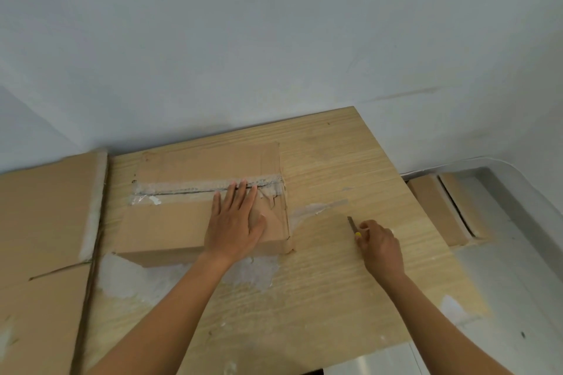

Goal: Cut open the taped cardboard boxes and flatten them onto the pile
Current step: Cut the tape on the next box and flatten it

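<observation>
A taped cardboard box (170,222) lies on the wooden table (335,277). A strip of clear tape (182,189) runs along its top seam, where a dark slit shows. My left hand (234,222) presses flat on the right part of the box top, fingers straight and reaching the tape. To the right of the box, my right hand (380,243) grips a utility knife (353,226) just above the table, its blade pointing up and away. Flattened cardboard (45,237) lies at the left.
A white wall rises right behind the table. Beyond the table's right edge, more cardboard pieces (438,210) lie in a grey recess. Patches of tape residue (256,274) mark the table in front of the box.
</observation>
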The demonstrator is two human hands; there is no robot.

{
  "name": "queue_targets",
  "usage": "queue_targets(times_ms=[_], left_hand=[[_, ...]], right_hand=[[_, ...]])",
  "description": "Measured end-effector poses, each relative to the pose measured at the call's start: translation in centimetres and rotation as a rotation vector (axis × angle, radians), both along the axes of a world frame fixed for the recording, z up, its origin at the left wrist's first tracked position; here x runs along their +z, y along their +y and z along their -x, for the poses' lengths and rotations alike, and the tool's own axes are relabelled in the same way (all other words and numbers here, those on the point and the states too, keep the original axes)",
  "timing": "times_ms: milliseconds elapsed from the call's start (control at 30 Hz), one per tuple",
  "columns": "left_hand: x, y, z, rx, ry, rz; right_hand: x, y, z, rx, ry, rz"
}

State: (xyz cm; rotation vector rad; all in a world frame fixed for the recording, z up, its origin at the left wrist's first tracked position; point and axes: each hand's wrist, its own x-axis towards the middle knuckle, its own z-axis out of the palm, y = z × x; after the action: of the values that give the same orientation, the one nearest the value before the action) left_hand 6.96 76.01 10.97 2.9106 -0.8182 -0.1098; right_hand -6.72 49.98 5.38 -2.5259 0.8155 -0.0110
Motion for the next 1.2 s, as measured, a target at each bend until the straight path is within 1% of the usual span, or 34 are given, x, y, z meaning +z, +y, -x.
queue_targets(times_ms=[33, 100, 233, 333, 400, 467, 500, 567, 667, 767, 867, 900, 1000, 1100, 1200], left_hand=[[0.0, 0.1, 0.1, -0.001, 0.003, -0.006], [0.1, 0.2, 0.3, -0.009, 0.005, -0.008], [0.3, 0.7, 1.0, -0.047, 0.019, 0.006], [0.3, 1.3, 1.5, -0.082, 0.036, 0.067], [0.3, 1.7, 1.8, -0.084, 0.056, 0.176], [0.3, 1.8, 2.2, -0.03, 0.045, 0.259], [0.4, 1.7, 2.4, 0.03, 0.029, 0.262], [0.5, 1.7, 3.0, 0.179, -0.004, 0.193], [0.4, 1.6, 3.5, 0.355, -0.001, 0.074], [0.1, 1.7, 3.8, 0.47, -0.015, 0.103], [-0.2, 1.9, 3.9, 0.488, -0.034, 0.125], [-0.2, 1.9, 3.8, 0.486, -0.035, 0.127], [-0.1, 2.5, 3.3, 0.46, -0.032, 0.135], [0.2, 3.7, 2.6, 0.362, 0.005, 0.075], [0.5, 5.0, 1.4, 0.258, 0.014, 0.034]], right_hand=[[0.0, 0.0, 0.1, -0.004, -0.033, -0.017], [-0.2, -0.3, 0.1, 0.007, -0.074, 0.034], [0.1, -0.9, -0.9, -0.008, -0.018, 0.108], [1.5, -0.2, -3.4, 0.026, -0.177, 0.095], [3.0, 1.1, -5.9, 0.12, -0.31, 0.096], [5.1, 2.8, -9.0, 0.246, -0.425, 0.109], [6.2, 3.8, -10.5, 0.312, -0.463, 0.123], [7.9, 5.9, -13.2, 0.45, -0.485, 0.17], [9.4, 8.7, -16.5, 0.639, -0.368, 0.203], [9.2, 10.1, -19.2, 0.761, -0.152, 0.2], [8.4, 10.3, -20.0, 0.833, 0.049, 0.186], [8.2, 10.2, -19.9, 0.849, 0.077, 0.201], [8.0, 9.9, -19.2, 0.863, 0.082, 0.288], [8.0, 9.7, -18.3, 0.825, 0.088, 0.351], [7.9, 9.8, -17.1, 0.752, 0.1, 0.368]])
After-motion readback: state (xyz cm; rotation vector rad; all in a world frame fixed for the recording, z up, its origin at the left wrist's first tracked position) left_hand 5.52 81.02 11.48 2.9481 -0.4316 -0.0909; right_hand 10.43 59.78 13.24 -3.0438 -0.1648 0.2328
